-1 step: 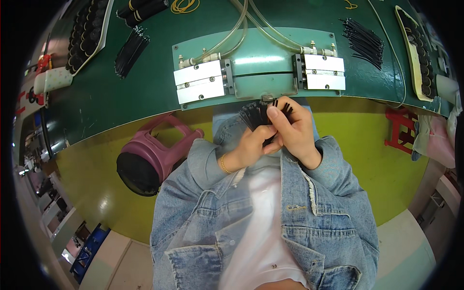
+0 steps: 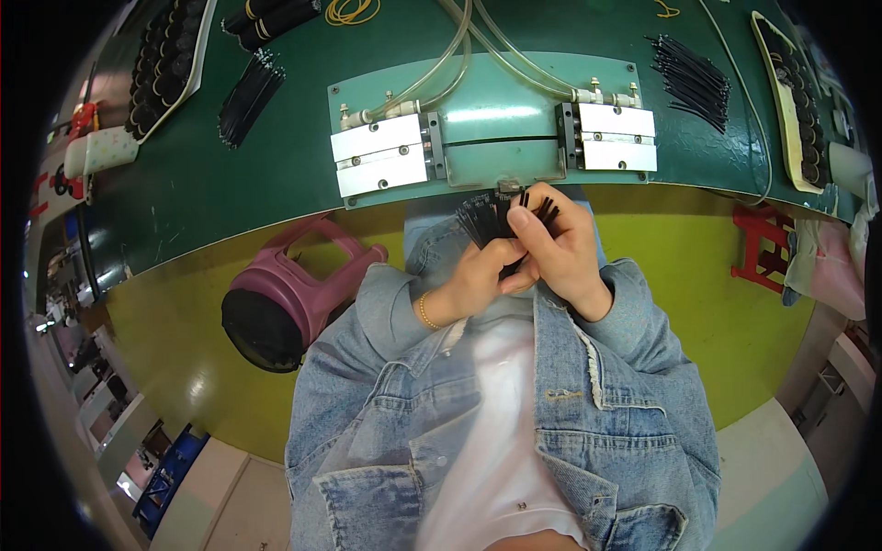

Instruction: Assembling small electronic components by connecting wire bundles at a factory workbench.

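Just off the bench's front edge, both my hands are together in front of my jacket. A fanned bunch of thin black wires [image 2: 480, 220] rises from the fingers of my left hand [image 2: 482, 274], which is closed around its lower part. My right hand [image 2: 565, 246] is closed too, thumb pressed to the fingers, with several black wire ends [image 2: 548, 209] poking out above it. The fingers hide the lower parts of the wires. Beyond the hands, a green fixture plate [image 2: 501, 78] carries a left metal block [image 2: 378, 156] and a right metal block [image 2: 616, 138].
Clear tubes [image 2: 450, 55] run to the fixture. Loose black wire bundles lie left [image 2: 250, 99] and right [image 2: 691, 84] on the green bench [image 2: 285, 179]. Trays of dark bundles stand at the left [image 2: 197, 64] and right [image 2: 781, 110]. A purple stool [image 2: 285, 266] is at the left.
The black wire ends at my right fingertips have shifted very slightly. Both hands stay in almost the same place.
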A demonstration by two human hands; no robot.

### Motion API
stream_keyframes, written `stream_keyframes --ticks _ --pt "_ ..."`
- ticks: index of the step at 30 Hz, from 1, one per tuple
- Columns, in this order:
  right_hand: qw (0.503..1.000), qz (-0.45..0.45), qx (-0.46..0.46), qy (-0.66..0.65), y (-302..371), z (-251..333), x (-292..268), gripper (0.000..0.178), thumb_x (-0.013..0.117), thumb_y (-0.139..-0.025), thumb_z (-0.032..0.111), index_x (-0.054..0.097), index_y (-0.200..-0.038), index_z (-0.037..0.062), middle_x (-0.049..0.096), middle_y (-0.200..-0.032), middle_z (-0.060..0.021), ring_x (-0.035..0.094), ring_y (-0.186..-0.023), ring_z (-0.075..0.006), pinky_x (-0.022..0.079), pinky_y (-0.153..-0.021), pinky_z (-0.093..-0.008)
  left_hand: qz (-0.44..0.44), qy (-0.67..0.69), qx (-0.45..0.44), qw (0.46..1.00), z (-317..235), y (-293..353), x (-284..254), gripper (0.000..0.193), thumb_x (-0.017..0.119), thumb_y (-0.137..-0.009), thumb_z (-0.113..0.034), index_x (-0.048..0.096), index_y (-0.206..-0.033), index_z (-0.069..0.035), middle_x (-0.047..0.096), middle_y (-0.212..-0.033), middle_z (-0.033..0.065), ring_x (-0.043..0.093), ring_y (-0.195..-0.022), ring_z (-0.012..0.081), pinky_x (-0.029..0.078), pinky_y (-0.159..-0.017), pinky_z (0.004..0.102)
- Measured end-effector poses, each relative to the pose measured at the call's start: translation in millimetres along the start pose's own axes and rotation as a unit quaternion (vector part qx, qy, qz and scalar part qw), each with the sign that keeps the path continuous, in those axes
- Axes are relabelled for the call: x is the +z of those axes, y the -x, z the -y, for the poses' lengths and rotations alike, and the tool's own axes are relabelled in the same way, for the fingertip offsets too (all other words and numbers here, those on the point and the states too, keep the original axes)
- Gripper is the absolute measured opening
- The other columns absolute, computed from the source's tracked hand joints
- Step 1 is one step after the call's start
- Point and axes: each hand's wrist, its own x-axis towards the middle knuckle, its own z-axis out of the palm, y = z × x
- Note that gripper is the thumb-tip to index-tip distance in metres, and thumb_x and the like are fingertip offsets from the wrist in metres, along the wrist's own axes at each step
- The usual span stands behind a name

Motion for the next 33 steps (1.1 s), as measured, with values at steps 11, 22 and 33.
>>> stream_keyframes --ticks 11,22,33 --pt "1.0 0.002 0.011 0.004 6.5 8.4 0.1 0.021 0.052 -0.086 0.014 0.05 -0.071 0.0002 0.049 -0.049 -0.0019 0.046 -0.04 -0.0036 0.033 -0.031 -0.0198 0.021 0.237 -0.167 0.957 -7.7 -1.2 2.5 0.032 0.032 -0.083 -0.028 0.046 -0.075 -0.001 0.044 -0.059 0.003 0.037 -0.049 0.0102 0.026 -0.047 0.0215" --pt "0.998 -0.021 0.043 -0.033 4.3 4.5 5.7 0.026 0.05 -0.088 0.016 0.046 -0.069 -0.0004 0.051 -0.053 -0.0043 0.052 -0.041 -0.0065 0.037 -0.029 -0.0192 -0.056 0.172 -0.107 0.978 9.3 2.4 4.5 0.024 0.034 -0.082 -0.023 0.046 -0.083 -0.002 0.045 -0.061 0.0033 0.038 -0.049 0.009 0.029 -0.046 0.022" --pt "0.997 -0.024 0.046 -0.061 2.7 2.3 5.7 0.026 0.048 -0.088 0.017 0.046 -0.069 -0.0002 0.051 -0.055 -0.0042 0.05 -0.039 -0.0064 0.038 -0.029 -0.0192 -0.046 0.086 -0.018 0.995 10.9 -3.6 5.7 0.023 0.033 -0.082 -0.021 0.047 -0.076 -0.003 0.045 -0.057 0.0015 0.038 -0.048 0.0076 0.029 -0.044 0.021"
